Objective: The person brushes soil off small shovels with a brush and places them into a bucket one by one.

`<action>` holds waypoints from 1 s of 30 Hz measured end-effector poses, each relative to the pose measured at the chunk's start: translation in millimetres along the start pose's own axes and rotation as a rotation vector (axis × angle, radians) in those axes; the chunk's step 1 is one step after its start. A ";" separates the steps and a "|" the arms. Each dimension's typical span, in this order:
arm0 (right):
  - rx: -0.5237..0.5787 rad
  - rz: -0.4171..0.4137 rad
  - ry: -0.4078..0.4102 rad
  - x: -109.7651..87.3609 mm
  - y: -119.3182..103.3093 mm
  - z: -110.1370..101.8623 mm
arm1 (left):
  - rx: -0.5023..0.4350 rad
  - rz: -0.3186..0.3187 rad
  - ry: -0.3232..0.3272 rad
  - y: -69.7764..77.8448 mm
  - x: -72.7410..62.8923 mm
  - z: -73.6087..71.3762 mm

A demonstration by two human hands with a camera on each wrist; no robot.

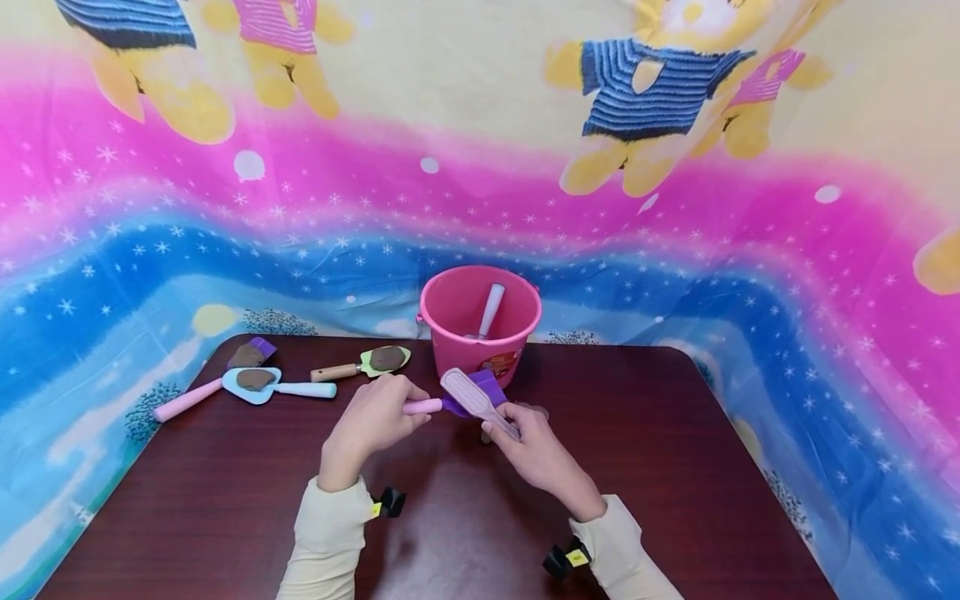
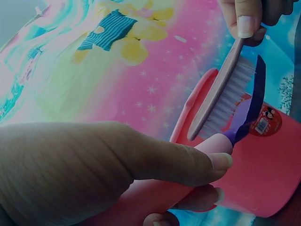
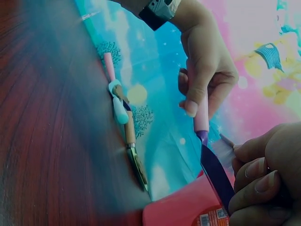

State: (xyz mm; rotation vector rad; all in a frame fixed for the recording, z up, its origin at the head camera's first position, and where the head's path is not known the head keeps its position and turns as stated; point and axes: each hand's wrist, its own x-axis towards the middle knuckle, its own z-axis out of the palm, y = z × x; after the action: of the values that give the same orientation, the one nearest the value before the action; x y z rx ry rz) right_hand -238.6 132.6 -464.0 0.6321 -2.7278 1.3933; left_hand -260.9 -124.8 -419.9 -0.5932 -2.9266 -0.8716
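Note:
My left hand grips the pink handle of a small toy shovel with a purple blade. The shovel is raised above the table, just in front of a pink bucket. In my right hand is a pale pinkish brush, pinched by its handle. Its white bristles face the purple blade and lie against or very near it; contact cannot be made out for certain. Inside the bucket leans a white handle. Beneath the right hand, a small brownish thing is mostly hidden.
On the left of the dark table, a light-blue trowel overlaps a pink-handled purple shovel. A green trowel with a wooden handle lies nearer the bucket. Each blade carries a brown lump. Printed cloth surrounds the table's back and sides.

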 end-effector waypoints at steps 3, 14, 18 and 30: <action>0.009 -0.001 -0.006 -1.1 -1.5 1.7 | 0.005 -0.002 0.004 0.3 -0.3 0.1; -0.019 -0.005 0.003 -1.7 -3.4 3.3 | 0.024 0.013 0.023 1.8 -1.7 -2.1; -0.014 0.021 -0.022 -2.5 -2.9 3.5 | 0.023 0.010 0.024 1.4 -2.4 -2.2; -0.028 0.062 -0.123 -2.0 2.2 4.8 | 0.014 0.037 0.042 -1.0 -3.2 -4.5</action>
State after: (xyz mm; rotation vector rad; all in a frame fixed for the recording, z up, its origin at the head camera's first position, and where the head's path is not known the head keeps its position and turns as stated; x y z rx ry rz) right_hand -236.7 130.7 -469.0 0.6581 -2.8802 1.3705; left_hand -258.7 -129.0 -417.1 -0.6179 -2.8719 -0.8492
